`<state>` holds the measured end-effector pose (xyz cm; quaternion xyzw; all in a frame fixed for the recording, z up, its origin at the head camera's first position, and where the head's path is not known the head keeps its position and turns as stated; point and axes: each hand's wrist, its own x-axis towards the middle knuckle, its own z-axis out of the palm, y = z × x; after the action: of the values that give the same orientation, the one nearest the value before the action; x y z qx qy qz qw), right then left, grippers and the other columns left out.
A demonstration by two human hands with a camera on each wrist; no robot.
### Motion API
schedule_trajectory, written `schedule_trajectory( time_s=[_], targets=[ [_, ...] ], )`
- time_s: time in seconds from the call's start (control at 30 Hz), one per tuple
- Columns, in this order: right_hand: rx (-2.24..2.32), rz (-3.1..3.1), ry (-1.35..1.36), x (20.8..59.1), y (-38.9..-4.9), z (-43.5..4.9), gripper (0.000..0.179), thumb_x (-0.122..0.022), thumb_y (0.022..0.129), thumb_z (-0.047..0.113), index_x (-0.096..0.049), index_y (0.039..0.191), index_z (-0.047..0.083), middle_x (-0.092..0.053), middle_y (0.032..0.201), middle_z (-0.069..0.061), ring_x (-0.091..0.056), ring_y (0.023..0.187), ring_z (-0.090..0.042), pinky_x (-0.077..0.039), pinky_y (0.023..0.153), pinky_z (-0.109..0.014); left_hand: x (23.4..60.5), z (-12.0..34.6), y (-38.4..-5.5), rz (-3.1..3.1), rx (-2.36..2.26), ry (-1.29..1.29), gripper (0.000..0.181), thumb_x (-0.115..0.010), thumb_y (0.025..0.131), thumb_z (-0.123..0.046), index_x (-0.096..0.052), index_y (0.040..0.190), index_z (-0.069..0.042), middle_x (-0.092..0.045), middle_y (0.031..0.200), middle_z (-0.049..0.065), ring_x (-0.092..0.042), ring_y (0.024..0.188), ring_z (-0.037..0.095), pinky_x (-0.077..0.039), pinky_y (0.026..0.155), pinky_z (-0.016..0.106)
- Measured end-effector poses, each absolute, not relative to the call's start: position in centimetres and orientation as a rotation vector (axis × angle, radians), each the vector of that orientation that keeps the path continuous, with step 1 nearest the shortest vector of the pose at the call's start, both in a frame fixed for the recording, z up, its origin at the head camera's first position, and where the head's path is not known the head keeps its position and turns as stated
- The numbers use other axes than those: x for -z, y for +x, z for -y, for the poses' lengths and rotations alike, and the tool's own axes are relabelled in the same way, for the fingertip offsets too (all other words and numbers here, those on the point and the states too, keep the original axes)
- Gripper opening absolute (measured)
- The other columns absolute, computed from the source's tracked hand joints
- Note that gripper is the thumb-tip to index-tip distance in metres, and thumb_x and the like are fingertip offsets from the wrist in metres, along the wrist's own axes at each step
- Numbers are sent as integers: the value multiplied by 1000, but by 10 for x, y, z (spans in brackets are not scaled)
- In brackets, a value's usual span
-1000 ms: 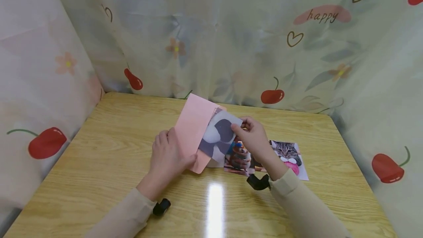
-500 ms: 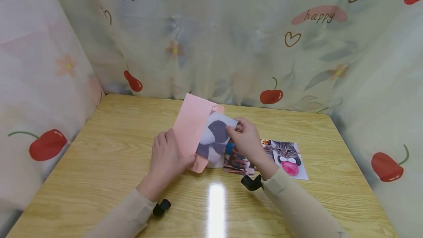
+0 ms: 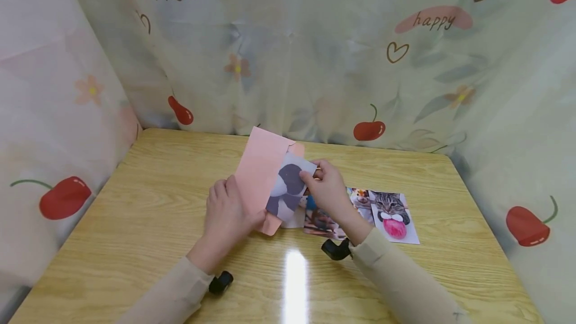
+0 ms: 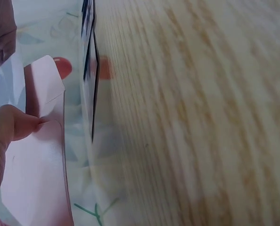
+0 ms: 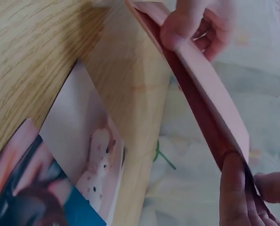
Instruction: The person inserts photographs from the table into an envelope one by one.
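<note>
Printed curtain fabric [image 3: 290,69] is hanging behind a wood-grain table [image 3: 148,189]. Above the tabletop, a grey-and-white photo card [image 3: 286,186] is sitting partly inside a pink envelope [image 3: 260,169]. Finger and thumb of the right hand [image 3: 330,191] are pinching the card's outer corner; the left hand [image 3: 228,216] is gripping the envelope, thumb near its open side. Both papers are seemingly behaving as light, bendable and easily creased, so edges are probably offering the safest hold. Other photos [image 3: 391,214] are lying near the right wrist.

Room leftward; envelope [image 3: 261,169], photos [image 3: 391,216] rightward
</note>
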<state>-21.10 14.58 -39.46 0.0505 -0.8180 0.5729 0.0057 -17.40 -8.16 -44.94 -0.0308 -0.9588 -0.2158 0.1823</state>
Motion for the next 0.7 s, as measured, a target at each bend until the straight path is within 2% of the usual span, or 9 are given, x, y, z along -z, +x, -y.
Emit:
schedule_trajectory(
  time_s=[0.23,0.33,0.47,0.7],
  targets=[
    [-1648,2649,124,404,-220,-144,27,-59,97,20,-53,119,6,-66,82,-9,-65,70,-28,-49,57,-34,448,79,-173,2746,743,-57,103,-79,58,-57,-37,126,7,-42,111,24,-40,100,37,-39,85,47],
    [-1692,2637,107,407,-223,-142,28,-61,96,19,-51,118,5,-68,82,-10,-66,64,-27,-53,61,-39,446,77,-172,2790,803,-48,104,-79,57,-57,-37,128,7,-42,113,24,-41,103,36,-40,86,47],
    [-1724,2626,99,407,-224,-137,27,-63,94,21,-52,114,6,-67,77,-9,-63,55,-28,-53,60,-48,445,75,-172,2832,843,-34,101,-79,56,-56,-39,126,6,-43,111,23,-41,102,34,-41,85,46],
    [-1791,2636,125,408,-222,-132,22,-63,94,16,-54,112,7,-65,80,-12,-63,55,-35,-52,61,-54,445,76,-172,2888,869,-11,94,-79,55,-52,-42,119,5,-41,108,21,-40,101,34,-40,83,44]
  ],
)
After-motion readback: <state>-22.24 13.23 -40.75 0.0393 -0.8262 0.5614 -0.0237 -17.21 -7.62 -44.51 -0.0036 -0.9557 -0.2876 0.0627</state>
